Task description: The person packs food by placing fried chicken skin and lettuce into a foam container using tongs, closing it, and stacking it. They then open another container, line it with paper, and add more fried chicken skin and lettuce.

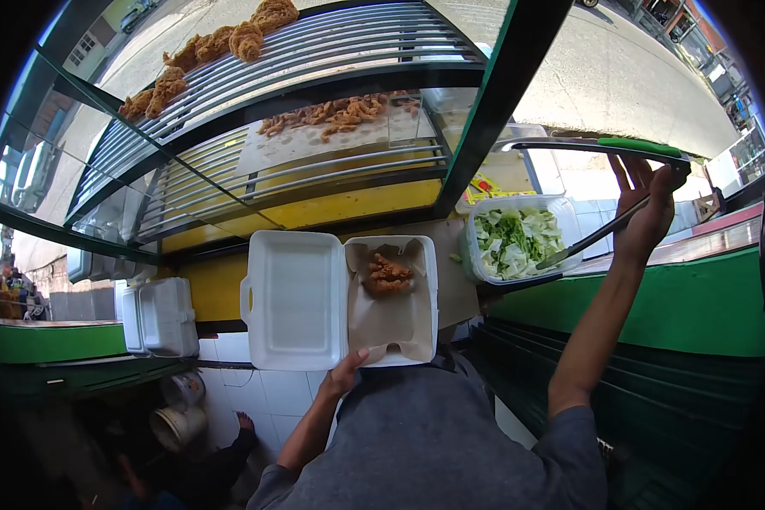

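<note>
A white foam takeaway box lies open in front of me, its lid to the left. Brown paper lines its right half, with a piece of fried chicken on it. My left hand grips the box's front edge, thumb over the rim and the other fingers hidden below. Out to the right, my right hand is closed on metal tongs with a green grip. The tongs' arms are spread wide; the lower one reaches the shredded lettuce in a clear plastic tub.
A glass-sided display rack stands ahead, with fried chicken pieces on top and smaller fried pieces below. Stacked foam boxes stand at left. Buckets and another person's foot are on the tiled floor.
</note>
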`<move>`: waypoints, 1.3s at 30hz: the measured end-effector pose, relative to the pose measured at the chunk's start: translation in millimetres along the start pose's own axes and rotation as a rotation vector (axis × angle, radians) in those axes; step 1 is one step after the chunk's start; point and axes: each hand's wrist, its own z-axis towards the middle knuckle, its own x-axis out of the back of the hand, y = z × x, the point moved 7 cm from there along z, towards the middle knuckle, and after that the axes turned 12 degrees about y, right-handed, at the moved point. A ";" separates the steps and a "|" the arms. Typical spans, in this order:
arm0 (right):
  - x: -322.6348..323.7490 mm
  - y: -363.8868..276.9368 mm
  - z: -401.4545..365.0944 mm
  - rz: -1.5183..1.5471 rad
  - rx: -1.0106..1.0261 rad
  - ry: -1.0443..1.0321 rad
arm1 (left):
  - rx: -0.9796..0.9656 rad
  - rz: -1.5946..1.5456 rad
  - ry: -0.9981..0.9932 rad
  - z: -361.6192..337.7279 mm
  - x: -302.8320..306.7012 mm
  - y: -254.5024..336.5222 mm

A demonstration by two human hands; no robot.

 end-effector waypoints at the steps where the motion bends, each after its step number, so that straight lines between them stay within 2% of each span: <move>1: 1.9 0.1 -0.1 0.049 -0.027 0.024 | 0.001 0.000 -0.007 0.3 -3.6 1.9; 4: 5.7 0.9 -0.9 0.130 -0.088 0.099 | 0.023 0.035 -0.044 2.6 -8.5 -0.2; 8: 29.3 7.0 13.6 0.186 -0.112 0.065 | 0.059 0.094 -0.109 14.3 -2.4 -12.1; 12: 32.7 3.7 11.2 0.160 -0.136 0.229 | 0.051 0.074 -0.058 11.6 -7.5 -1.0; 16: 37.1 10.9 8.2 0.241 -0.188 0.254 | 0.062 0.098 -0.063 14.3 -6.0 -2.6; 19: 45.7 4.6 10.6 0.178 -0.165 0.192 | 0.053 0.133 -0.069 13.6 -8.4 3.1; 23: 32.7 -9.6 -0.2 0.172 -0.153 0.371 | 0.078 0.154 -0.101 21.9 -3.9 -9.9; 27: 19.5 -10.8 -14.9 0.105 -0.116 0.111 | 0.155 0.265 -0.117 24.4 -8.6 -15.1; 31: -3.2 9.4 -29.5 0.075 -0.127 -0.040 | 0.170 0.348 -0.101 18.8 -26.2 1.3; 35: -3.8 3.6 -29.0 0.075 -0.107 -0.003 | 0.250 0.316 -0.109 18.6 -30.7 -2.7; 39: 8.7 -14.7 -22.1 0.125 -0.085 0.189 | 0.233 0.290 -0.194 21.9 -34.3 -6.5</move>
